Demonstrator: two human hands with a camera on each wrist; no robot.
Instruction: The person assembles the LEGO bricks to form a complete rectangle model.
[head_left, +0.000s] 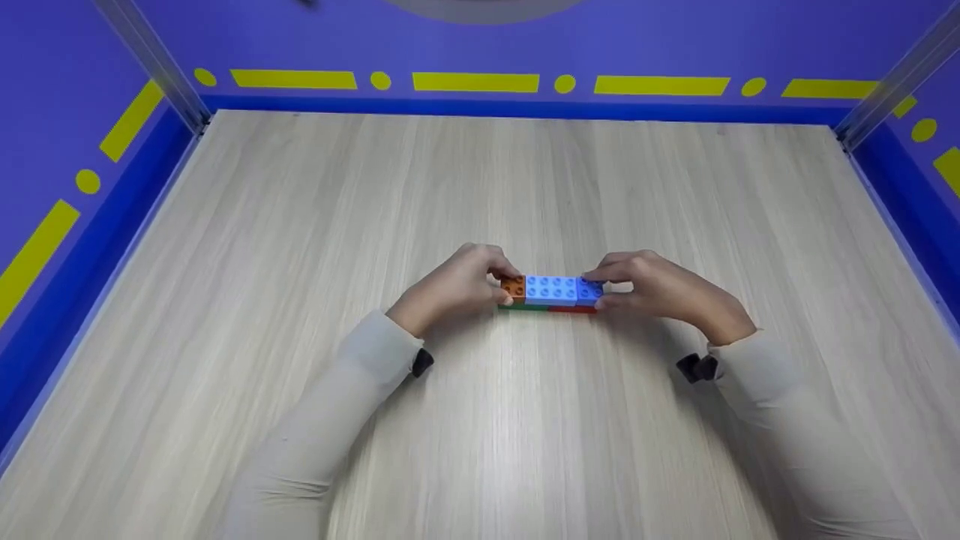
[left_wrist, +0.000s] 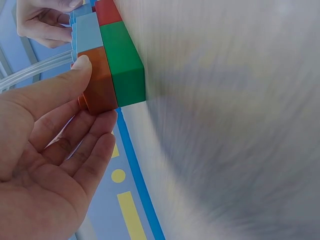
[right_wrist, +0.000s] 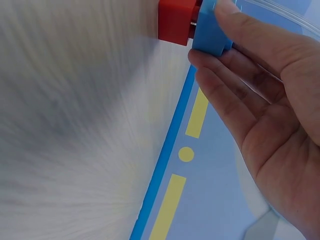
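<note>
A two-layer row of toy building bricks stands on the table. Its lower layer has a green brick (left_wrist: 122,65) and a red brick (right_wrist: 177,20). On top sit an orange brick (head_left: 514,288), a light blue brick (head_left: 551,289) and a darker blue brick (head_left: 590,291). My left hand (head_left: 461,283) pinches the orange brick at the left end between thumb and fingers. At the other end, my right hand (head_left: 656,289) pinches the darker blue brick. In the right wrist view, a narrow gap with red studs showing separates that blue brick from the red one.
The wood-grain table (head_left: 300,225) extends around the bricks on all sides. Blue panels (head_left: 480,52) with yellow dashes and dots border its back and sides. Metal posts (head_left: 161,67) rise at the rear corners. A black wrist device (head_left: 697,367) shows by the right sleeve.
</note>
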